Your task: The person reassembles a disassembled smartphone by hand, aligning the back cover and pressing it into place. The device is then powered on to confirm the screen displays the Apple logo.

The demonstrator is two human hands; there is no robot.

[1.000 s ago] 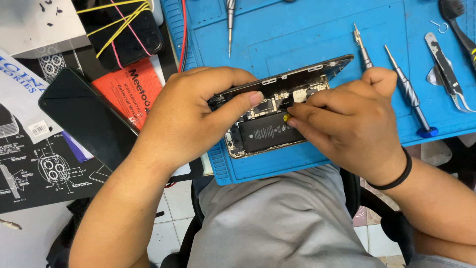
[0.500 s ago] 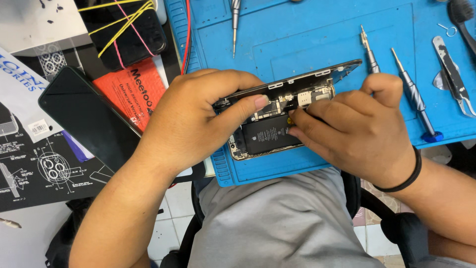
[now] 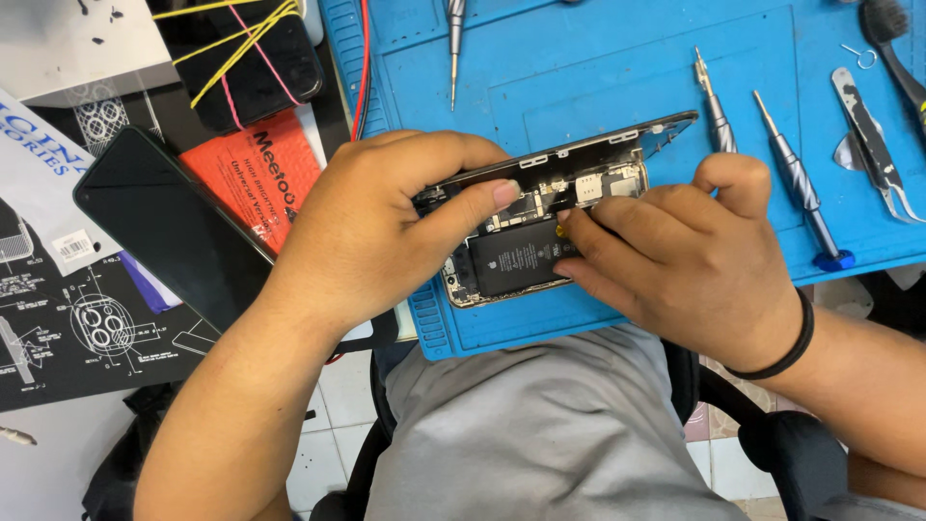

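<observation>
An opened phone (image 3: 540,217) lies on the blue work mat (image 3: 598,68), its black battery and circuit board exposed. My left hand (image 3: 381,232) grips the phone's left end, thumb pressed along the upper frame. My right hand (image 3: 690,265) rests over the phone's right half. Its fingertips pinch a small yellow-tipped tool (image 3: 560,230) against the board just above the battery. Most of that tool is hidden by my fingers. A black band circles my right wrist.
Screwdrivers (image 3: 799,183) and tweezers (image 3: 873,145) lie on the mat's right side, another screwdriver (image 3: 453,29) at the top. Left of the mat are a dark phone screen (image 3: 169,227), an orange packet (image 3: 253,164) and a black block with rubber bands (image 3: 246,53).
The view has shifted slightly. Both hands stay on the phone, with my right fingertips working at the same spot above the battery.
</observation>
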